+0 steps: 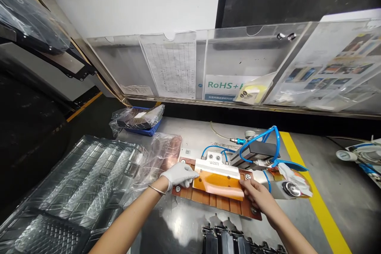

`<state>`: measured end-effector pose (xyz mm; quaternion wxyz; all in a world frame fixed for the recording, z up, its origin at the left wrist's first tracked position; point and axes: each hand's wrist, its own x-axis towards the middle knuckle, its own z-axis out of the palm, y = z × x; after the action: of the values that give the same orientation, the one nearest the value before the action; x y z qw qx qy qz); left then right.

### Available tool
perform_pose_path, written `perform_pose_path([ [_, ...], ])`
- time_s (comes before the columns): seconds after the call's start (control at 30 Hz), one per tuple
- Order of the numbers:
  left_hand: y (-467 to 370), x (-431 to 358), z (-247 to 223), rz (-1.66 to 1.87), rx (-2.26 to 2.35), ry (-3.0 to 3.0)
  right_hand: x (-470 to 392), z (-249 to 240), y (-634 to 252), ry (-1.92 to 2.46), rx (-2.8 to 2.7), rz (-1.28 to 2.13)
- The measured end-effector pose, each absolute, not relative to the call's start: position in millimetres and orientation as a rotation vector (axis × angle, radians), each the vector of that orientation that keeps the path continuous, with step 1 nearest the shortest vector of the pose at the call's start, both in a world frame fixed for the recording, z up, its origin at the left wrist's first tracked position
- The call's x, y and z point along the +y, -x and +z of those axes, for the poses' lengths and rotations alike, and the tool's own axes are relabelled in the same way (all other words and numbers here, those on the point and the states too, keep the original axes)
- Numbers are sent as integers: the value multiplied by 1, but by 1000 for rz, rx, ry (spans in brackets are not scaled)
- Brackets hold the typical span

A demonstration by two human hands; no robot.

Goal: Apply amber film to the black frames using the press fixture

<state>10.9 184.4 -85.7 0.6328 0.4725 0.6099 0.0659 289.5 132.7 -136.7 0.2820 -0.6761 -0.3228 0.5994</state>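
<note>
My left hand [178,175], in a white glove, presses on the left end of an orange flexible sheet [218,184]. The sheet lies on a brown fixture plate [208,200] at the middle of the bench. My bare right hand [257,194] pinches the sheet's right edge against the plate. A white metal bar [218,166] marked with a code sits along the sheet's far edge. Behind it stands a grey pneumatic block [253,151] with blue air hoses [269,137].
Clear plastic trays [74,190] are stacked at the left, with a crumpled plastic bag [162,152] beside them. A blue tray in a bag [139,121] sits farther back. Black parts [226,240] line the near edge. A yellow floor stripe [312,190] runs at the right, below an acrylic document holder [238,67].
</note>
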Motion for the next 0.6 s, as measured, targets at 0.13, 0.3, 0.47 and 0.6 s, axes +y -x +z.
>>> perform_pose_path([
  [0.13,-9,187,-96,165,1381,-1063,134,-130,-289,1833,-879,1593],
  [0.3,-6,191,-104,181,1389,-1049,137,-124,-286,1853,-886,1544],
  [0.47,-6,191,-106,190,1381,-1055,138,-122,-284,1875,-878,1522],
  [0.6,-5,190,-107,190,1375,-1053,138,-120,-284,1881,-879,1519],
])
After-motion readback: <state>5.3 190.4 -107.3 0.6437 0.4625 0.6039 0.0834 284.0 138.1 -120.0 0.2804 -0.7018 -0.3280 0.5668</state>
